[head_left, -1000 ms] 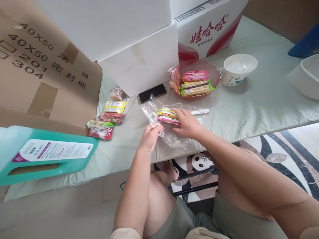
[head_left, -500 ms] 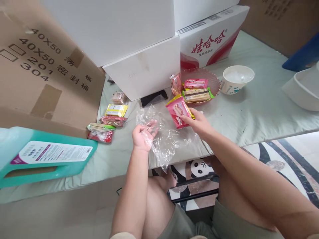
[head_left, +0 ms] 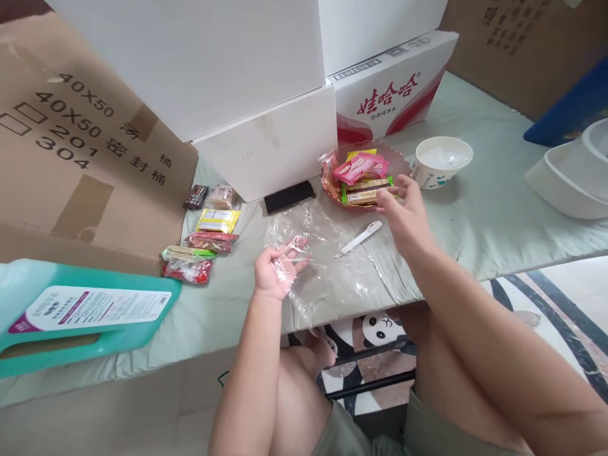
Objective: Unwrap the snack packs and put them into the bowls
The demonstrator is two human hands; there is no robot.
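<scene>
My left hand [head_left: 275,271] holds a crumpled clear plastic bag [head_left: 327,272], its film draped over the curled fingers. At the front rim of a pinkish ribbed bowl [head_left: 396,166], my right hand [head_left: 406,215] has its fingers apart and holds nothing. Its fingertips are by a green-ended wafer pack [head_left: 365,190] in the bowl. Pink wafer packets [head_left: 356,167] lie on top of one another behind that pack. On the cloth between my hands rests a white utility knife [head_left: 360,239], partly beside the bag.
Several wrapped snacks [head_left: 213,240] form a column on the left, near a teal jug [head_left: 95,310]. A black phone [head_left: 289,197] lies before the white box [head_left: 270,139]. Right of the bowl stands a paper tub [head_left: 441,164]; a white container [head_left: 565,180] is farther right.
The pink wafer packets left my right hand and now lie in the bowl. That hand moved up and right and opened, uncovering the utility knife. My left hand still holds the bag.
</scene>
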